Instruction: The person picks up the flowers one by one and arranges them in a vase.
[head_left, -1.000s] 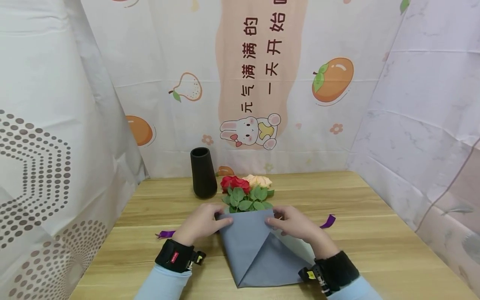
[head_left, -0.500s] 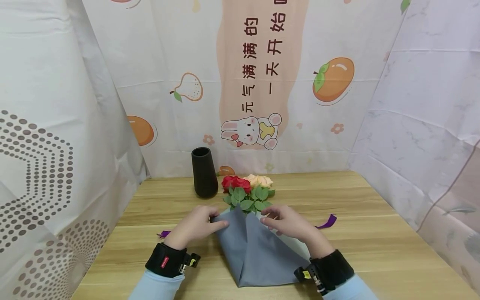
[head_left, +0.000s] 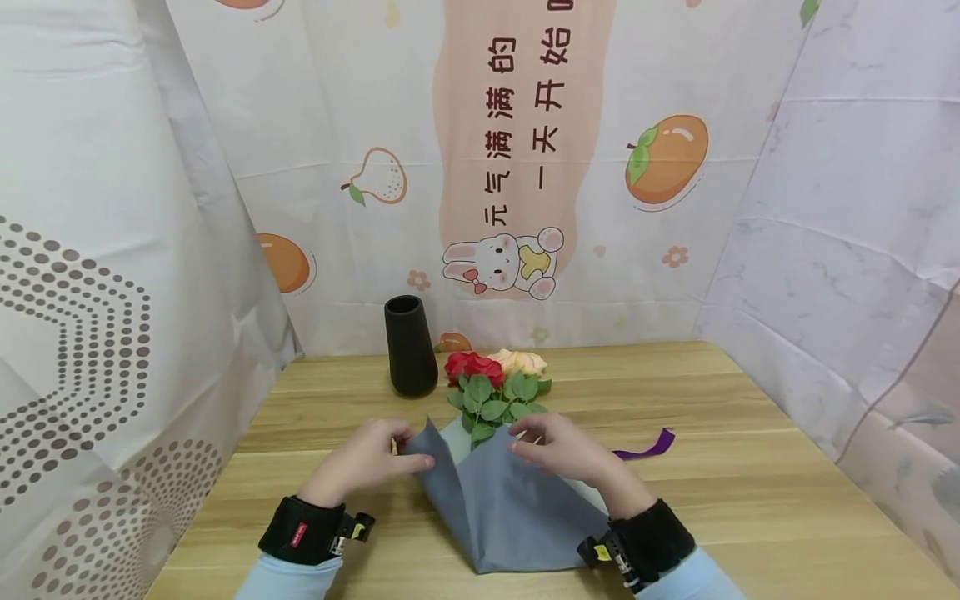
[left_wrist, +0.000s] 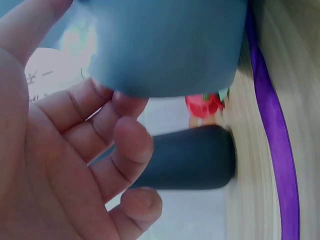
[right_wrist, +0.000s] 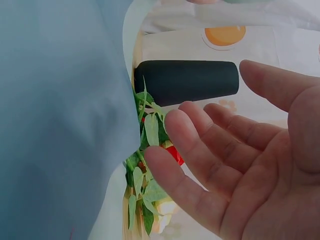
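A sheet of blue-grey wrapping paper (head_left: pixel 517 508) lies folded on the table, pointed toward the person. From its far opening emerge a red rose (head_left: pixel 474 367), a cream rose (head_left: pixel 519 362) and green leaves (head_left: pixel 492 408). My left hand (head_left: pixel 360 461) pinches the left flap's upper edge between thumb and fingers; in the left wrist view the flap (left_wrist: pixel 170 45) stands raised. Over the right flap's upper edge hovers my right hand (head_left: pixel 562 450), its fingers loosely bent. The right wrist view shows that hand's palm (right_wrist: pixel 265 175) bare and its fingertips apart from the paper.
Behind the roses, to the left, a black vase (head_left: pixel 411 350) stands upright. A purple ribbon (head_left: pixel 648 446) runs out on the right; its other part (left_wrist: pixel 275 125) lies along the table in the left wrist view. A printed cloth (head_left: pixel 570 317) hangs behind the wooden table.
Both hands held the paper's top edge at first. My right hand has let go and shifted slightly left. My left hand has drawn the left flap leftward, parting it from the right flap.
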